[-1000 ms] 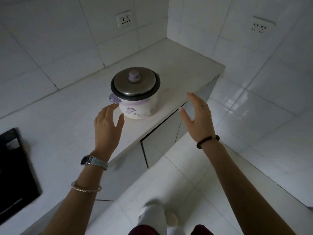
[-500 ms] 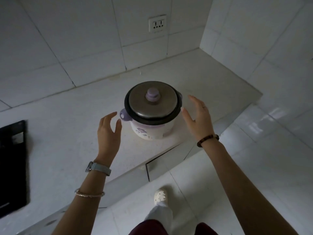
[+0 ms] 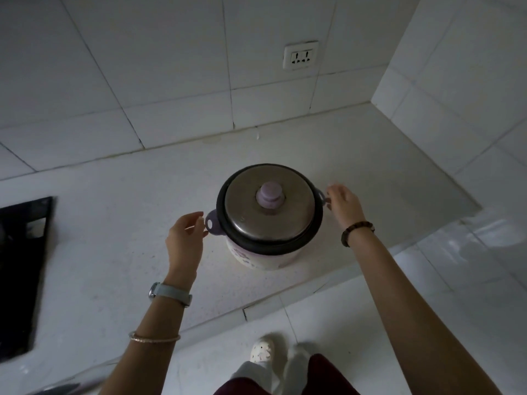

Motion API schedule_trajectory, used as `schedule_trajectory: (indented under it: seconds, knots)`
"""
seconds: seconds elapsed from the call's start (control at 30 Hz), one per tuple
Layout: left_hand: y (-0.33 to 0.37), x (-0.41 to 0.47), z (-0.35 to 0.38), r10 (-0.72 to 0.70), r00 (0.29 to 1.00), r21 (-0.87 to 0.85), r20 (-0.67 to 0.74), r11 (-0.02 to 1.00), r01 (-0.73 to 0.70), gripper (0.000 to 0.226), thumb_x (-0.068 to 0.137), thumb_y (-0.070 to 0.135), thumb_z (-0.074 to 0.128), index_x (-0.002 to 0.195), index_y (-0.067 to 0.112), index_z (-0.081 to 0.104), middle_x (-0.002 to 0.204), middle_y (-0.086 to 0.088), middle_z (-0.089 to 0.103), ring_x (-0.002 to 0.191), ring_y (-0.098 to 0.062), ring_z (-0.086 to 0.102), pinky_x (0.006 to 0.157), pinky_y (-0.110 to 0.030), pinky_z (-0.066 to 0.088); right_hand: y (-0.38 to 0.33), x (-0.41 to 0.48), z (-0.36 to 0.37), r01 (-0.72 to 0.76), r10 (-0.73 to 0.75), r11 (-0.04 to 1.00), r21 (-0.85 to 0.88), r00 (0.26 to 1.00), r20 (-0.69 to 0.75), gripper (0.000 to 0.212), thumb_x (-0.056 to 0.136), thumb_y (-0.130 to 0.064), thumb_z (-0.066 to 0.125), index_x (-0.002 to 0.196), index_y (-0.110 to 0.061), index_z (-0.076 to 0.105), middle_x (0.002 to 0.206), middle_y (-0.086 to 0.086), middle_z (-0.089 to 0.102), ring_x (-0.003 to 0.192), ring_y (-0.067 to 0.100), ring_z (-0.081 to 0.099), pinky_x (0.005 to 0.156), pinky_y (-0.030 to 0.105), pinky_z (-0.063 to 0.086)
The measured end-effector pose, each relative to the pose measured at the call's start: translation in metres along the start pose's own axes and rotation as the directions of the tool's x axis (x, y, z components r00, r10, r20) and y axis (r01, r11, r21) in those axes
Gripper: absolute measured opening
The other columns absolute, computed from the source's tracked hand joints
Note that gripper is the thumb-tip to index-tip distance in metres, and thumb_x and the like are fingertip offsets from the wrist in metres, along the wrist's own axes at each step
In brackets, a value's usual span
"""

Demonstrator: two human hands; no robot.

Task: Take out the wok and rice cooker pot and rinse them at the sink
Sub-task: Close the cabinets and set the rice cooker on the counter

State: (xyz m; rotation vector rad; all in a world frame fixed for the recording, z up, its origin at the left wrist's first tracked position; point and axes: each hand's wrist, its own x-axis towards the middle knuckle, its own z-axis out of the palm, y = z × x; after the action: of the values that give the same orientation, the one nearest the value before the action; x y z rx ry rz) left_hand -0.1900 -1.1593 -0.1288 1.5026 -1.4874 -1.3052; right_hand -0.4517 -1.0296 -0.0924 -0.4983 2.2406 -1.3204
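A round white rice cooker [image 3: 266, 253] with a purple flower print and a black rim stands on the pale speckled counter [image 3: 114, 238], near its front edge. A steel lid [image 3: 245, 206] with a purple knob [image 3: 269, 198] sits shut on it, so the inner pot is hidden.

At the cooker's 9 o'clock, the left hand [image 3: 184, 240] is loosely curled. Its fingertips are at the outer edge of the purple ring handle [image 3: 212, 222] but not closed round it. At 3 o'clock, the right hand [image 3: 343, 205] reaches the opposite purple handle [image 3: 321, 196]. Its fingers are blurred, so I cannot tell whether they grip.

The left wrist wears a grey-strapped watch [image 3: 171, 293] and a thin metal bangle [image 3: 155, 337]. The right wears a dark bead bracelet [image 3: 358, 232].

A white wall socket [image 3: 301, 55] sits toward 12 o'clock, and a black glass hob [image 3: 20, 266] lies far out at 9 o'clock.
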Motion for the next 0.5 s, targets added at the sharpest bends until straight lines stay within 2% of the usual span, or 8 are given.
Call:
schedule_trajectory:
  seconds: [0.07,0.1,0.2,0.37,0.5]
  knots:
    - [0.001,0.002,0.004,-0.03,1.0,0.004,-0.007,1.0,0.03,0.023,0.098,0.013,0.052,0.117,0.006,0.063,0.108,-0.009,0.067,0.095,-0.022,0.067,0.088,-0.038,0.056,0.0,0.013,0.002,-0.033,0.034,0.999,-0.027,0.999,0.005,0.039,0.097,-0.029,0.043,0.095,0.007,0.057,0.105,0.027,0.063,0.103,0.042,0.059,0.093,0.058,0.044]
    - [0.002,0.002,0.006,-0.046,0.999,0.011,-0.009,0.999,0.046,0.023,0.097,0.013,0.053,0.116,0.005,0.063,0.108,-0.01,0.067,0.095,-0.024,0.067,0.088,-0.039,0.056,0.0,0.018,0.002,-0.037,0.038,0.998,-0.055,0.999,0.004,0.041,0.097,-0.027,0.043,0.095,0.012,0.057,0.105,0.031,0.062,0.101,0.044,0.059,0.091,0.058,0.045]
    - [0.004,0.002,0.01,-0.076,0.997,0.029,-0.023,0.997,0.077,0.021,0.096,0.012,0.054,0.112,0.004,0.065,0.103,-0.011,0.068,0.094,-0.026,0.067,0.087,-0.04,0.056,0.002,0.036,0.0,-0.043,0.048,0.988,-0.149,0.998,0.028,0.038,0.096,-0.022,0.046,0.089,0.012,0.06,0.093,0.031,0.063,0.09,0.042,0.061,0.078,0.047,0.047]
    - [0.004,0.005,0.012,-0.193,0.98,-0.038,-0.054,0.981,0.191,0.02,0.093,0.009,0.059,0.109,0.0,0.067,0.099,-0.017,0.069,0.092,-0.028,0.069,0.088,-0.041,0.056,0.012,0.061,-0.007,-0.023,0.056,0.97,-0.243,0.99,0.129,0.029,0.097,-0.015,0.048,0.104,0.003,0.07,0.104,0.021,0.069,0.1,0.036,0.063,0.093,0.049,0.048]
    - [0.006,0.004,0.015,-0.241,0.969,-0.09,-0.052,0.968,0.236,0.019,0.091,0.011,0.063,0.104,-0.003,0.068,0.095,-0.019,0.07,0.088,-0.029,0.069,0.087,-0.04,0.056,0.018,0.077,-0.009,-0.079,0.125,0.979,-0.186,0.959,0.254,0.024,0.094,-0.014,0.058,0.105,0.005,0.068,0.1,0.019,0.07,0.095,0.033,0.067,0.092,0.047,0.052]
